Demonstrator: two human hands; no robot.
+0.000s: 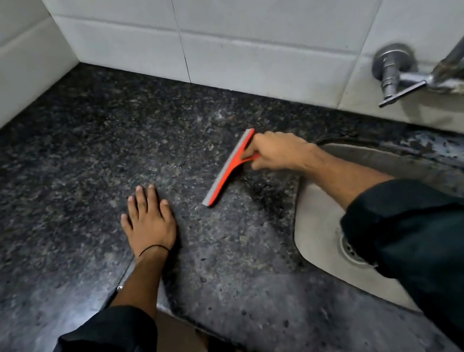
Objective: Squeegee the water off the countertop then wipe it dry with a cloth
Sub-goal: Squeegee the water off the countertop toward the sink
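A red squeegee [228,168] with a grey rubber blade lies with its blade on the dark speckled granite countertop [69,173], slanting from near left to far right. My right hand [277,150] grips its red handle from the right, next to the sink's left rim. My left hand [148,218] rests flat on the countertop with fingers spread, a hand's width left of the blade's near end. No cloth shows in this view.
A steel sink [316,223] with a drain [354,250] is set into the counter on the right, under my right arm. A metal wall tap [424,76] sticks out above it. White tiled walls [231,36] close the back and left.
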